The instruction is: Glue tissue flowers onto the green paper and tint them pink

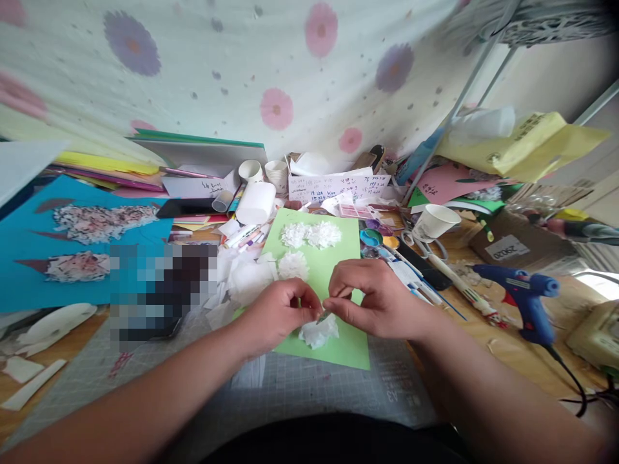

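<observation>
My left hand (285,309) and my right hand (372,296) meet above a light green sheet of paper (345,258), fingers pinched together. Whatever is between the fingertips is too small and hidden to name. Just beneath them a crumpled white tissue paper tuft (319,332) rests on the sheet's lower part. Farther up the sheet sit a few ruffled white tissue clumps, one of them a round clump (293,265) close above my left hand. Loose white tissue pieces (249,277) lie left of the sheet, partly overlapping its edge.
Under the sheet is a grey cutting mat (207,393). A blue sheet with tissue clumps (29,225) lies left. To the right are a blue glue gun (527,290), a paper cup (438,221), brushes and a cardboard box (517,241). Paint pots (371,237) stand behind my right hand.
</observation>
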{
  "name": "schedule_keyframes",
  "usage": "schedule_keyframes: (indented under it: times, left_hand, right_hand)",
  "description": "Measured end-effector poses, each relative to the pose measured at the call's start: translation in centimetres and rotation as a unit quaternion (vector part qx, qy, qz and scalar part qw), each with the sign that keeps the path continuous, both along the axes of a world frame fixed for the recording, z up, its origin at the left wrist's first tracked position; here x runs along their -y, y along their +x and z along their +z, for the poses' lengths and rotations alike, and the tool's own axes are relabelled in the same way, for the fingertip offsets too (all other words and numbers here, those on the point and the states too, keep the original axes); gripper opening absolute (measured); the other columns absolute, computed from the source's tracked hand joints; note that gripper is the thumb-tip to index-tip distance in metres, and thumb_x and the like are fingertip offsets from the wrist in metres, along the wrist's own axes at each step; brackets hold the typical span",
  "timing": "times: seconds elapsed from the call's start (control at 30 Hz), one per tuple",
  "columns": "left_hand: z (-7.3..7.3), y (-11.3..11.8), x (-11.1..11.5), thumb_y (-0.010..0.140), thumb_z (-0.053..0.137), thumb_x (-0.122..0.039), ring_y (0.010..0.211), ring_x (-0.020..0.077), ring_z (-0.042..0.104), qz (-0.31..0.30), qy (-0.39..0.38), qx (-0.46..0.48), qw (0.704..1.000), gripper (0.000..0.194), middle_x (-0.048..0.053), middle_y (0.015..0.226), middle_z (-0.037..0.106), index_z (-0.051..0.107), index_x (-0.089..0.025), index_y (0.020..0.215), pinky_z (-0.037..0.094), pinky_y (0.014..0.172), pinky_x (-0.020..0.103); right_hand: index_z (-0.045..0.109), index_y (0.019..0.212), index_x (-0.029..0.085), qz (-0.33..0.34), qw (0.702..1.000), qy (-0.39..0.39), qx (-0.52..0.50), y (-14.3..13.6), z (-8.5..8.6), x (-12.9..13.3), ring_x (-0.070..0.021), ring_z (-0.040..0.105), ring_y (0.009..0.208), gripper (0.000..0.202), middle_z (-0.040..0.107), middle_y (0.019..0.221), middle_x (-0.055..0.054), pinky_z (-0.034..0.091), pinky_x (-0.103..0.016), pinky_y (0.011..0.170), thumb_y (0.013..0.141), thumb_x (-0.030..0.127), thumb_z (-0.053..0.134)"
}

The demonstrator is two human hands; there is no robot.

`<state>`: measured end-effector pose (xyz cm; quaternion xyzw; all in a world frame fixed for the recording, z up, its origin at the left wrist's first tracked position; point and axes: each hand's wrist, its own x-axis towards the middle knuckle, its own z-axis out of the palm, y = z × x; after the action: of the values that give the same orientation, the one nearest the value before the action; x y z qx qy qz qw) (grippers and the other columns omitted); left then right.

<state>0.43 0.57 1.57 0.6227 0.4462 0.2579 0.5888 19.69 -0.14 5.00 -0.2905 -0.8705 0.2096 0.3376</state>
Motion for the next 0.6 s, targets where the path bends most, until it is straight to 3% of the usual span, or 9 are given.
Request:
schedule_keyframes:
  times: [0.3,0.6]
  left_hand:
    - [-1.5,0.3,-0.4,0.067,0.066,-0.031,0.065,0.014,0.047,0.001,0.031,-0.02,0.999,0.018,-0.001,0.069,0.054,0.059,-0.016,0.072,0.038,0.06,0.026]
    - [-1.5,0.0,-0.8,0.064,0.059,-0.022,0.07,0.016,0.052,-0.039,0.082,-0.089,0.992,0.007,-0.001,0.072,0.055,0.058,-0.017,0.069,0.039,0.059,0.025]
  right_hand:
    - [0.055,0.07,0.015,0.012,0.998,0.031,0.048,-0.8,-0.3,0.0,-0.0102,0.048,0.058,0.01,0.055,0.062,0.001,0.033,-0.022,0.056,0.078,0.012,0.06]
    - [0.056,0.071,0.015,0.016,0.98,0.065,0.186,-1.7,-0.5,0.3,-0.013,0.048,0.06,0.014,0.059,0.066,-0.002,0.031,-0.025,0.056,0.084,0.017,0.054]
